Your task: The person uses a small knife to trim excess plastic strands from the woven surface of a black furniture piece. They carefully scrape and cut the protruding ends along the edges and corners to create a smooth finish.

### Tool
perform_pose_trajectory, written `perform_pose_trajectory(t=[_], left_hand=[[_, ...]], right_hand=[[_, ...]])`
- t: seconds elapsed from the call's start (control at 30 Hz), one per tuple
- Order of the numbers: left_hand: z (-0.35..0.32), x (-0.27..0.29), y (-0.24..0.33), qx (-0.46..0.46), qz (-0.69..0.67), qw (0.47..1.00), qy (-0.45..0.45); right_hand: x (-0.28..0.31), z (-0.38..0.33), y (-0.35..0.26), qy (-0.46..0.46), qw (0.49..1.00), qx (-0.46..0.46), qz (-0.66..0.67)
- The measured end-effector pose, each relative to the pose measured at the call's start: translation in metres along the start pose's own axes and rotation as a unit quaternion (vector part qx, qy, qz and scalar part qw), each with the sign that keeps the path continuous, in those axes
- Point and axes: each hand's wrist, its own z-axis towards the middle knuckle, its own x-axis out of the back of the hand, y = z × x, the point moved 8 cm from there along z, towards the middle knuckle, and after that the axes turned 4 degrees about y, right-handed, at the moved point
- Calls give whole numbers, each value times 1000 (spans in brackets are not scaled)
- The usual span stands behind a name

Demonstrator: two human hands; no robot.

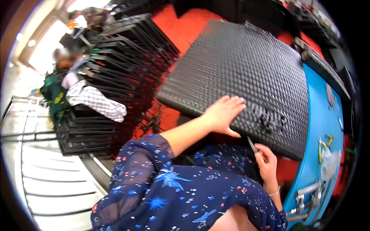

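A large black woven panel [239,61], wicker-like with a dimpled weave, lies in front of me. My left hand [224,114] rests flat on its near edge, fingers spread and thumb pointing toward me. Close to that same edge, my right hand [266,159] is closed around a small knife [252,144], whose narrow blade points up and toward the panel. The blade looks slightly apart from the weave. Between and beyond my hands, a patch of loose dark strands [271,120] breaks the even pattern. The panel's underside is hidden from me.
Black metal frames [127,57] are stacked at the left, where a person [73,82] with a patterned sleeve stands. On the right, a blue table [314,165] carries yellow-handled pliers [320,150], a clear plastic bag [330,161] and several tools. White slatted metalwork [58,173] lies lower left.
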Motion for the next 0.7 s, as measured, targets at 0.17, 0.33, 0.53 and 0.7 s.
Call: perform_pose_trajectory(t=[0.17,0.33,0.53,0.7], left_hand=[[-8,10,14,26,-4,999,19],[0,19,27,19,44,998,33],[2,13,26,18,47,998,28],[-2,14,25,26,47,998,35]], right_hand=[[44,2,-93,40,938,142,-313],[84,13,-137,82,821,173,-538],[56,26,-162,24,744,219,-631],[27,29,-174,-2,693,262,-672]])
